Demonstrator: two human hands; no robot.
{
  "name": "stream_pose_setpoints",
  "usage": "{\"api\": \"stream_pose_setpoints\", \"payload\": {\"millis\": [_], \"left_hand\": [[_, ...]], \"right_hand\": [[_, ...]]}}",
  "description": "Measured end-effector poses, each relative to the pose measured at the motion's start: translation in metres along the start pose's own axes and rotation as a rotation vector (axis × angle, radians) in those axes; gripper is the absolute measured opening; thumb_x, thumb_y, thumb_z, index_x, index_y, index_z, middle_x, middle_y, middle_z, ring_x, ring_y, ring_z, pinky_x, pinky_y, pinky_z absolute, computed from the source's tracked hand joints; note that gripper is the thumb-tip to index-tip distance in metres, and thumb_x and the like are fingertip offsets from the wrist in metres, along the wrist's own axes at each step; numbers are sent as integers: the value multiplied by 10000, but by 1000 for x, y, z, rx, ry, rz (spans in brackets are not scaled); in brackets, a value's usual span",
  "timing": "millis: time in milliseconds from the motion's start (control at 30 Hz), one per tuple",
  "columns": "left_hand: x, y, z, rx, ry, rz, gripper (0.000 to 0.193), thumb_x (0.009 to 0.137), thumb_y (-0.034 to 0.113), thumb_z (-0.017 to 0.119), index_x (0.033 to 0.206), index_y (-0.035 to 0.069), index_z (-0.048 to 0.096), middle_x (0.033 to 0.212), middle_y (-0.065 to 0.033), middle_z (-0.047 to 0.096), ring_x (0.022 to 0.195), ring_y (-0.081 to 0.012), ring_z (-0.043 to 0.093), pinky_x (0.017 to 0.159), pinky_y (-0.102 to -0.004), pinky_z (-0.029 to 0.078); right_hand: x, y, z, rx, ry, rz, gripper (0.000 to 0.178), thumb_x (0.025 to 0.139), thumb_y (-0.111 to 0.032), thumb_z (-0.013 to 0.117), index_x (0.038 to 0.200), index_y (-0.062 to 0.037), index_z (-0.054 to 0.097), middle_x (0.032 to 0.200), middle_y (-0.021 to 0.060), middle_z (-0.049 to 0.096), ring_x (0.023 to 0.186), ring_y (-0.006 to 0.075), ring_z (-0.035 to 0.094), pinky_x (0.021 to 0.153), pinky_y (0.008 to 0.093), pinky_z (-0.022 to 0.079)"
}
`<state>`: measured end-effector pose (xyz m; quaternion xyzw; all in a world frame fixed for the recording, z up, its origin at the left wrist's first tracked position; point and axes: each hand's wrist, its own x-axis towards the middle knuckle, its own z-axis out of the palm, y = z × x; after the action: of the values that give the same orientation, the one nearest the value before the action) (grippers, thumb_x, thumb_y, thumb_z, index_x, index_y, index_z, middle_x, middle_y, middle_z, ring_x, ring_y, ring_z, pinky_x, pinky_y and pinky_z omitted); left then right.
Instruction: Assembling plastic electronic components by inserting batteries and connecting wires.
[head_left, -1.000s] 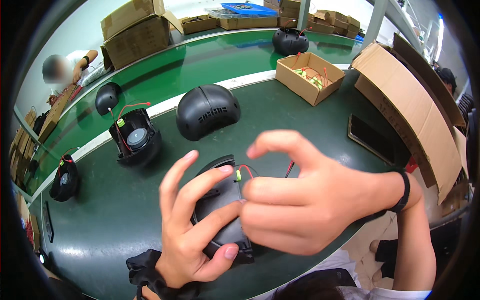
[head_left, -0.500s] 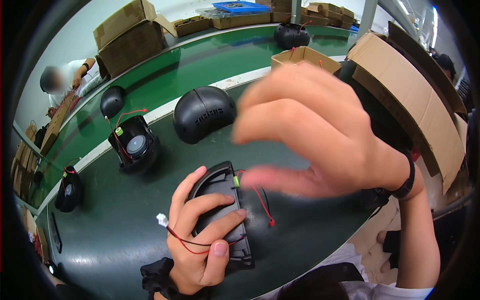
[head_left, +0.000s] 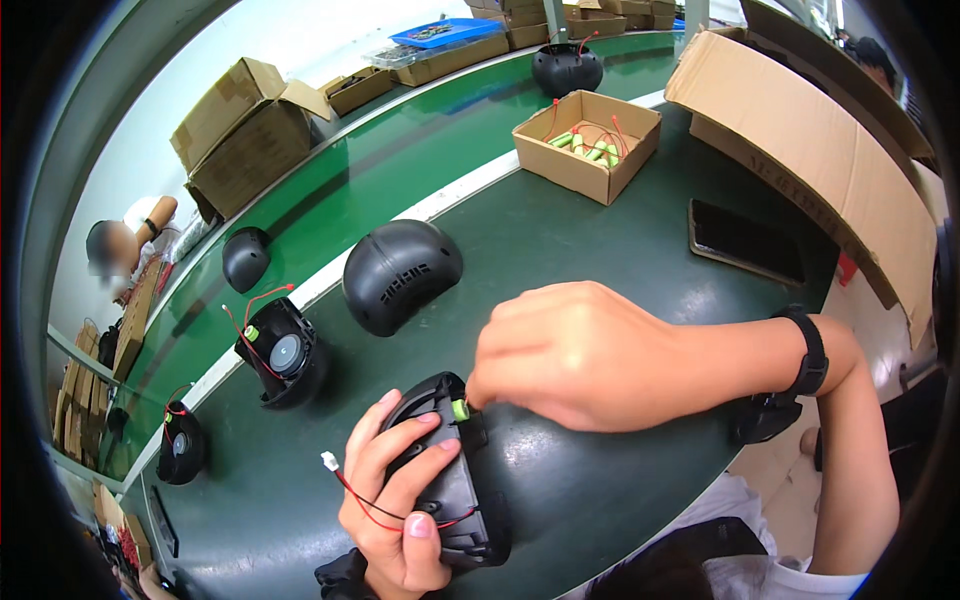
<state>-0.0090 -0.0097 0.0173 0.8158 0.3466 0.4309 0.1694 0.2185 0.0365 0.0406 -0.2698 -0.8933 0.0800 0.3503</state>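
Observation:
My left hand grips a black curved plastic housing, fingers spread across its open inner side and thumb near its lower end. Red and black wires with a white connector loop out over that hand. A small green cylindrical cell sits at the housing's upper end. Right beside it, my right hand is closed with the back of the hand up. Its fingertips are tucked under, so whatever they pinch is hidden. Beyond the housing rests a black domed shell with slots.
At left stand an open housing with a round grey part, a similar smaller-looking one and another shell. A cardboard box holds several green cells. Right are a phone and a big carton. A person works far left.
My right hand has come down from above the table to the housing's upper end and closed there. My left hand still holds the housing. The view has shifted, uncovering the phone and the box of cells.

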Motion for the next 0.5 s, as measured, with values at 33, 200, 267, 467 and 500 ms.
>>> {"api": "stream_pose_setpoints", "payload": {"millis": [33,200,267,467,500], "left_hand": [[1,2,1,1,22,-34,519,848,386,384,950,-23,687,1085,-231,622,1190,-468,493,995,-535,375],[-1,-9,-3,-90,20,-43,531,846,408,392,926,-23,691,1101,-225,615,1230,-449,459,1032,-531,335],[0,-16,-1,-115,40,-28,513,856,384,387,946,-14,698,1087,-223,627,1190,-465,487,1012,-542,359],[-3,-16,-1,-117,62,-3,499,868,371,384,965,4,708,1066,-221,642,1147,-480,515,986,-563,386],[-2,-16,-1,-112,56,4,495,871,365,382,964,2,707,1063,-223,641,1141,-481,519,984,-565,387]], "right_hand": [[1,1,0,-157,59,-249,121,715,-80,656,814,-21,619,760,49,588,690,204,597,571,317,475],[7,-2,-4,-281,150,-283,89,649,-103,628,656,-49,557,668,60,543,694,212,585,631,314,503],[3,-1,-8,-309,91,-191,84,654,-96,628,659,-41,564,671,70,548,706,223,595,633,320,508],[-6,-1,-10,-249,-41,-61,103,668,-88,632,660,-5,571,691,106,553,727,258,604,635,355,511],[-7,-1,-10,-252,-7,-93,115,671,-100,631,655,-5,567,694,100,548,720,250,595,628,349,500]]}}
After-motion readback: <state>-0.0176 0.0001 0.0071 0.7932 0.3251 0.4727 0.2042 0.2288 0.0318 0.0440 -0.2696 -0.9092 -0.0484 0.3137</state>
